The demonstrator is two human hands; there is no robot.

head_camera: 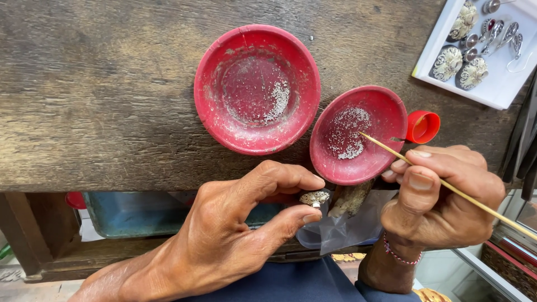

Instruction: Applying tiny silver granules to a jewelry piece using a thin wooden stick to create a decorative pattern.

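Left hand [235,235] pinches with thumb and forefinger, palm turned sideways; right hand [442,196] curls in a pen-like grip, wrist bent.

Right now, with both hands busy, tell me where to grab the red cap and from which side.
Grip the red cap across its round side wall, coming from the upper right. It lies tipped on the bench with its mouth facing left, hard against the small red dish. The right hand and its stick crowd the lower side, so only the top and right look free.
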